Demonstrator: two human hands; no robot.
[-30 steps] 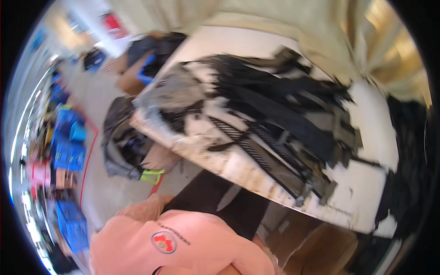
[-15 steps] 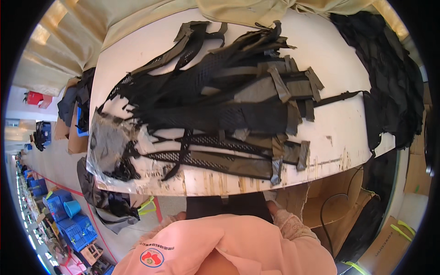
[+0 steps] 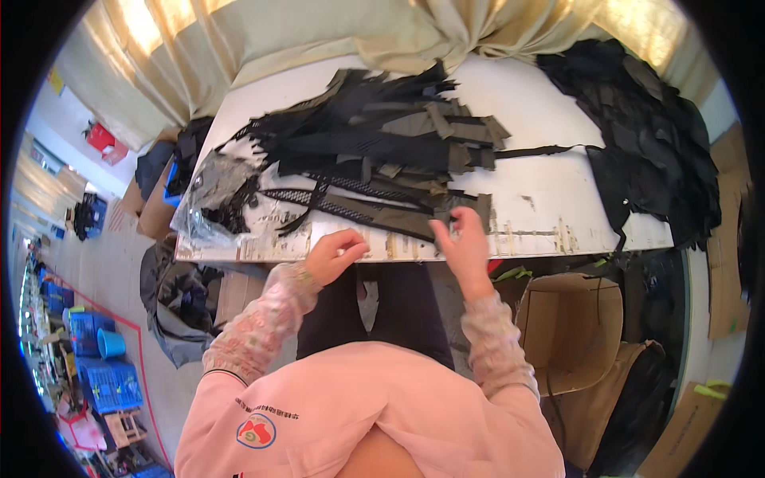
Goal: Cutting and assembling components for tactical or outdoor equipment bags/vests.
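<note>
Black mesh-and-fabric straps (image 3: 343, 139) lie in a loose pile on the white table (image 3: 550, 191), their cut ends fanned to the right. My right hand (image 3: 466, 245) is over the near strap ends at the table's front edge, thumb and forefinger apart, with nothing seen between them. Just beyond the front edge, my left hand (image 3: 331, 256) is in the air below the nearest mesh strap (image 3: 351, 209). Its fingers are curled in toward the thumb, and no object shows in them. A crumpled clear plastic bag (image 3: 215, 195) with black pieces lies by the pile's left end.
A heap of black fabric pieces (image 3: 637, 143) covers the table's right end, with one strap running from it to the pile. Below the table are an open cardboard box (image 3: 570, 334) and a dark bag (image 3: 179, 307). Blue crates (image 3: 111, 382) stand on the floor at left.
Both my hands have come up from below the table edge, the right one reaching the strap ends. The view has shifted, so the table sits farther off; the pile looks unchanged.
</note>
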